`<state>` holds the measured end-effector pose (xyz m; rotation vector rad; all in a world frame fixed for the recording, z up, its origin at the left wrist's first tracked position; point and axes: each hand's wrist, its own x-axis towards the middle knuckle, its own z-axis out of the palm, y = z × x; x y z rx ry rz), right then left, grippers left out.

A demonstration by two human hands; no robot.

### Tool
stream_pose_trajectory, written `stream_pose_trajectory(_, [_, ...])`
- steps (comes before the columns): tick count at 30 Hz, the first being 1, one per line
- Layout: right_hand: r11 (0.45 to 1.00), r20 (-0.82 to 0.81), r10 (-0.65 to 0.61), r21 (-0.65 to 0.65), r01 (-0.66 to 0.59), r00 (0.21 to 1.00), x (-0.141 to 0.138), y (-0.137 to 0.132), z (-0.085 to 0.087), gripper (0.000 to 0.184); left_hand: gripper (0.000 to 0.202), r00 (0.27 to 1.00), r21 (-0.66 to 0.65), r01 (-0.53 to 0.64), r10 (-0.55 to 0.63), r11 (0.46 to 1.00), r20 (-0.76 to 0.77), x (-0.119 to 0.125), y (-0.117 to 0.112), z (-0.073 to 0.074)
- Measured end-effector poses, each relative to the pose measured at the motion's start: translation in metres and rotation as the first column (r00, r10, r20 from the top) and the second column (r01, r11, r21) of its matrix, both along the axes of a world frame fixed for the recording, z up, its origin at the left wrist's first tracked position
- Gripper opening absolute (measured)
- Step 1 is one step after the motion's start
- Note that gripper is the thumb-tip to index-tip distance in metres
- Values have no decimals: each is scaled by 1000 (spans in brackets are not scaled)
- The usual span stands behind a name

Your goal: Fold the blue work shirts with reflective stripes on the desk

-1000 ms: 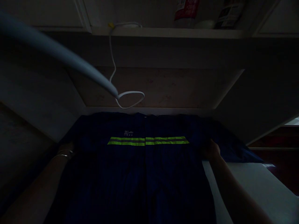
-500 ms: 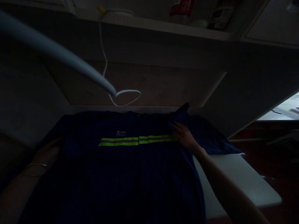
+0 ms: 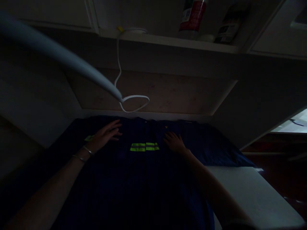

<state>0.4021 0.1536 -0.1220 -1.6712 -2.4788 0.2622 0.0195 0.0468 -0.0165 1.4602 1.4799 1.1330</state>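
Observation:
A dark blue work jacket (image 3: pixel 146 179) lies spread out, with a yellow-green reflective stripe (image 3: pixel 138 147) across its chest. Both sides of the front are partly folded inward, so only a short length of that stripe shows in the middle. My left hand (image 3: pixel 105 135) is over the jacket's left part, fingers spread; whether it touches the cloth I cannot tell. Two bracelets circle that wrist. On the opposite side of the chest, my right hand (image 3: pixel 176 142) rests on the fabric with its fingers stretched out. Dim light hides most folds.
A pale tabletop (image 3: pixel 249 195) shows under the jacket at the right. From the upper left a grey pole (image 3: pixel 83 68) juts in above the work, a white cable (image 3: pixel 135 96) looped at its end. Bottles, one a red bottle (image 3: pixel 194 16), stand on the shelf (image 3: pixel 168 41) above.
My left hand has moved right and up over the chest, and my right hand slightly left. The jacket's sides have come inward, covering the logo and the outer stripe. The view has shifted slightly.

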Motion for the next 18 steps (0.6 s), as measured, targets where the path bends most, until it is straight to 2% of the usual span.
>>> stream_pose_trajectory(1, [1000, 37, -12, -28, 13, 999, 0, 1, -10, 53, 66, 992, 41, -31, 36, 999, -124, 7, 5, -14])
stream_pose_trajectory(2, [999, 63, -17, -43, 19, 998, 0, 1, -19, 53, 63, 950, 89, -65, 89, 994, -298, 11, 8, -31])
stream_pose_trajectory(3, [999, 78, -17, -44, 21, 997, 0, 0, -27, 54, 60, 863, 117, -70, 119, 991, -491, 13, 11, -51])
stream_pose_trajectory(5, [1000, 92, -14, -15, 15, 996, 1, 0, -37, 56, 56, 638, 53, -29, 59, 998, -768, 14, 11, -91])
stream_pose_trajectory(7, [1000, 108, -7, 3, 7, 994, 1, 2, -40, 57, 54, 520, -34, -21, -18, 999, -854, 13, 10, -122])
stream_pose_trajectory(8, [1000, 116, -4, 4, 4, 993, 0, 3, -38, 57, 54, 498, -61, -25, -40, 998, -866, 13, 9, -132])
stream_pose_trajectory(9, [1000, 121, -1, 2, 0, 993, 0, 4, -36, 56, 55, 488, -75, -26, -53, 997, -871, 12, 9, -136])
stream_pose_trajectory(11, [1000, 100, -6, 2, 5, 995, -1, 3, -28, 55, 56, 475, -94, -25, -71, 995, -877, 12, 9, -134])
stream_pose_trajectory(14, [999, -17, -31, 38, 32, 999, 5, -16, -17, 52, 55, 493, -94, -23, -71, 995, -867, 9, -9, -113])
stream_pose_trajectory(16, [997, -81, -8, 81, 15, 997, 17, -49, -16, 50, 55, 542, -17, -21, -3, 1000, -841, 4, -43, -99])
stream_pose_trajectory(18, [994, -114, 39, 109, -26, 993, 35, -99, -21, 49, 51, 613, 104, -46, 110, 994, -783, -5, -97, -92])
